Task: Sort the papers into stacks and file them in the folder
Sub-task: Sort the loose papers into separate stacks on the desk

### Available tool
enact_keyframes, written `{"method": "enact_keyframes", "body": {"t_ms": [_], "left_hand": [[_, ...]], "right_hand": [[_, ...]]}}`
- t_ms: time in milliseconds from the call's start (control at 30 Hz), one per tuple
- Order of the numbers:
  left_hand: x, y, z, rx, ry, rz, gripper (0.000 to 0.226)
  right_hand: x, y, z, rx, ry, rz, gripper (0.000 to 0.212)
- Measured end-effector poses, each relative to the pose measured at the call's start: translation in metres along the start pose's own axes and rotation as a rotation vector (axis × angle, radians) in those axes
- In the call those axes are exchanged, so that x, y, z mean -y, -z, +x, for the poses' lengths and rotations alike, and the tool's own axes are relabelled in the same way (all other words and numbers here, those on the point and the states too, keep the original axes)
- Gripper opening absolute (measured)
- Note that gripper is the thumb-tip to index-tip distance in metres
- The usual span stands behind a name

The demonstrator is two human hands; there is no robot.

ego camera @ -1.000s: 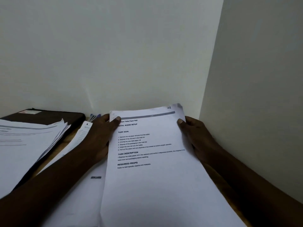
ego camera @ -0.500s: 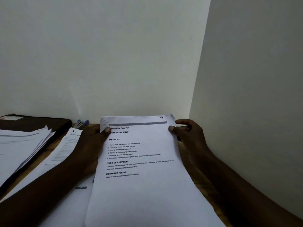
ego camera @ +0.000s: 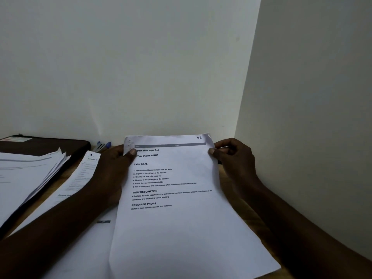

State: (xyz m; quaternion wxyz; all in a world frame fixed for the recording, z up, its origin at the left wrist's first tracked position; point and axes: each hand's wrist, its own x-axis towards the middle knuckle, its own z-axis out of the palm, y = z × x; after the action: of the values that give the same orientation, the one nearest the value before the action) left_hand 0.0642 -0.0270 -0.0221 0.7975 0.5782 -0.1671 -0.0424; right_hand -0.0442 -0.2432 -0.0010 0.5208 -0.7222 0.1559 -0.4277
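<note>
Right now I hold the printed sheet (ego camera: 175,208) over the tabletop (ego camera: 254,224) by its two top corners. My left hand (ego camera: 112,170) grips the left corner, thumb on the front and fingers hidden behind the paper. My right hand (ego camera: 233,160) pinches the right corner between thumb and curled fingers. My left thumb covers the start of the heading, which ends "place Toilet Paper Roll". A handwritten mark by the right corner is too small to read. Whether more sheets lie under it I cannot tell, and its near edge is cut off at the bottom of the view.

Left of the sheet, partly under my left forearm, lies another page (ego camera: 84,174) with blurred print. Further left a loose stack of papers (ego camera: 28,174) fans out over the dark folder (ego camera: 60,147); both run off the frame's edge. Behind my left hand, blue-tipped pens (ego camera: 104,146) peep out, mostly hidden. Right of the sheet only a dim strip of wooden tabletop shows.
</note>
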Motion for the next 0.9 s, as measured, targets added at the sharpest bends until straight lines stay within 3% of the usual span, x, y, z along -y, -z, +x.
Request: {"method": "enact_keyframes", "body": {"t_ms": [367, 433, 500, 567, 667, 733, 833, 900], "left_hand": [[-0.002, 0.001, 0.003, -0.036, 0.032, -0.015, 0.017], [-0.003, 0.001, 0.004, -0.044, 0.028, -0.003, 0.017], [-0.004, 0.001, 0.003, -0.044, 0.025, 0.009, 0.016], [-0.005, 0.001, 0.002, -0.036, 0.017, 0.023, 0.016], [-0.006, -0.001, 0.0, -0.025, -0.008, 0.032, 0.019], [-0.007, -0.001, -0.001, -0.026, -0.02, 0.041, 0.023], [-0.007, -0.001, -0.001, -0.018, -0.032, 0.05, 0.024], [-0.006, -0.001, -0.001, -0.013, -0.037, 0.059, 0.022]], "right_hand": [[-0.005, -0.006, -0.001, -0.05, 0.309, -0.063, 0.012], [-0.004, -0.009, -0.003, 0.08, 0.295, -0.002, 0.018], [-0.002, -0.012, -0.007, 0.204, 0.2, 0.102, 0.043], [0.002, -0.012, -0.01, 0.23, 0.076, 0.177, 0.05], [0.005, -0.011, -0.012, 0.154, -0.003, 0.254, 0.033], [-0.001, -0.011, -0.007, 0.002, 0.084, 0.072, 0.025], [-0.01, -0.012, -0.004, -0.047, 0.086, -0.078, 0.058], [-0.013, -0.011, -0.004, 0.002, 0.025, -0.048, 0.062]]}}
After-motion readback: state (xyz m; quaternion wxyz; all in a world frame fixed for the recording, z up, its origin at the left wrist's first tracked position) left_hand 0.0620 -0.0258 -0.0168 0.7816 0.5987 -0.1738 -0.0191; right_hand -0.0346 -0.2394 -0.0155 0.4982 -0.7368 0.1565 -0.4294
